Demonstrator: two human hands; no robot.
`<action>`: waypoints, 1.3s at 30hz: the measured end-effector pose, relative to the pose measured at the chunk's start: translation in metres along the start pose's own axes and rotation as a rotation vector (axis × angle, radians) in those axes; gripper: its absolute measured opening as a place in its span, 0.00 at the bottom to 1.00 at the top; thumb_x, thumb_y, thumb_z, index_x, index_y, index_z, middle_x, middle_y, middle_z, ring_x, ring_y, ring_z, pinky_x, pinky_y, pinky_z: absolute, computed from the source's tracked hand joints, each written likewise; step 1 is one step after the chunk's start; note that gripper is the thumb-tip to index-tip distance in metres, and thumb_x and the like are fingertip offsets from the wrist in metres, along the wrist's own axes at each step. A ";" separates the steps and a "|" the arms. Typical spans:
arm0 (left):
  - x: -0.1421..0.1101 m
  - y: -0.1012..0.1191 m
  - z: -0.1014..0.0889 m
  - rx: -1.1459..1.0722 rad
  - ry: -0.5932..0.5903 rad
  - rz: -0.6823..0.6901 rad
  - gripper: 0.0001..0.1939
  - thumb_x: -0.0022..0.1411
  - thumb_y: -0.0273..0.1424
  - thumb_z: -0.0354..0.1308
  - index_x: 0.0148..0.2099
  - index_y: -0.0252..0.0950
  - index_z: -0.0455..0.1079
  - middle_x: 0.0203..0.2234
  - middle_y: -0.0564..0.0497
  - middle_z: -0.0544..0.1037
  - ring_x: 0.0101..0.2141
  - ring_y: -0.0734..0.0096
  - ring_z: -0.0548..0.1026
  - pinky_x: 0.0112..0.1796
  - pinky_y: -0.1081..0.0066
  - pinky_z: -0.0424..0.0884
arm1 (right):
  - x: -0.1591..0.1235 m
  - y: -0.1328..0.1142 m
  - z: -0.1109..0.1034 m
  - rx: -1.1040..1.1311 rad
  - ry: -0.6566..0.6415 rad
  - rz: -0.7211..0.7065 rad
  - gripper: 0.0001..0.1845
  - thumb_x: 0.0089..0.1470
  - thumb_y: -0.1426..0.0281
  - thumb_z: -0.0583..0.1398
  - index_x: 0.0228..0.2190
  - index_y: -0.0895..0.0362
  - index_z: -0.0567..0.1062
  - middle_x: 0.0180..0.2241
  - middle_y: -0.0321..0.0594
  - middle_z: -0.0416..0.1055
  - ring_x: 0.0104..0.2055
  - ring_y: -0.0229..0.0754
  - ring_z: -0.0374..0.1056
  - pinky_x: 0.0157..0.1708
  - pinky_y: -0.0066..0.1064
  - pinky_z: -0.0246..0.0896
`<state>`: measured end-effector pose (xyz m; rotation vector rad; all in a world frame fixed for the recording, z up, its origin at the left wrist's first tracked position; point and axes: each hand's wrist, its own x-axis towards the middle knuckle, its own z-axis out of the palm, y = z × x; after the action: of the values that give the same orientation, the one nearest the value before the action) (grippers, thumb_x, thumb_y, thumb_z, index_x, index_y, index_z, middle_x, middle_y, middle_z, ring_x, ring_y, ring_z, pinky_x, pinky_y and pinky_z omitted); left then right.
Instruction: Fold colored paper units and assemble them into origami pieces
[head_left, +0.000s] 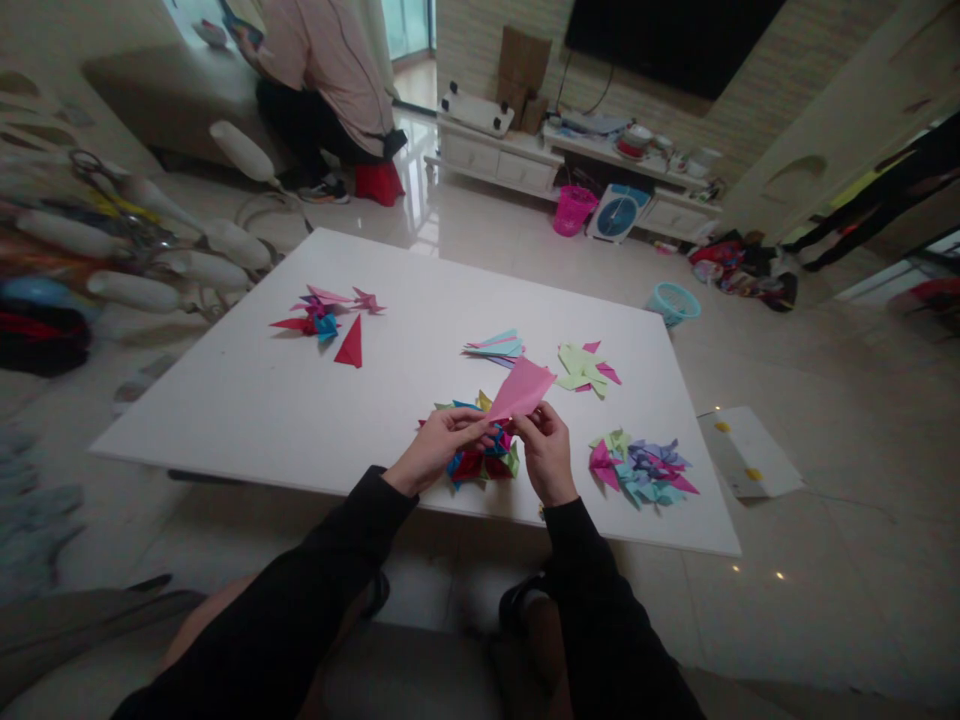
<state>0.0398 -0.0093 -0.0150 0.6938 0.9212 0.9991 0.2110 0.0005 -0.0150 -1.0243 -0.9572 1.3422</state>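
My left hand (441, 442) and my right hand (546, 447) both pinch the near edge of a folded pink paper sheet (523, 386), which is held up over the white table (262, 400). Right under my hands lies a pile of folded paper pieces (480, 462) in blue, red and green. A second pile of folded pieces (645, 470) sits to the right of my right hand.
Further back lie a stack of flat sheets (495, 346), green and pink folded sheets (585, 368) and a group of red and pink folded shapes (326, 318) at the left. A person (322, 70) crouches beyond the table. Baskets and clutter stand on the floor.
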 end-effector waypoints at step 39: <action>0.131 0.066 -0.033 0.535 0.327 0.195 0.09 0.42 0.25 0.71 0.30 0.29 0.78 0.24 0.46 0.79 0.27 0.72 0.74 0.37 0.67 0.73 | 0.014 -0.023 -0.038 -0.018 0.446 -0.088 0.12 0.46 0.64 0.68 0.29 0.57 0.73 0.24 0.31 0.72 0.25 0.35 0.68 0.28 0.28 0.62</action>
<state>0.0162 0.1393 -0.0171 1.1032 1.4563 1.0638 0.2538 0.0140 -0.0044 -1.2157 -0.6692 0.9757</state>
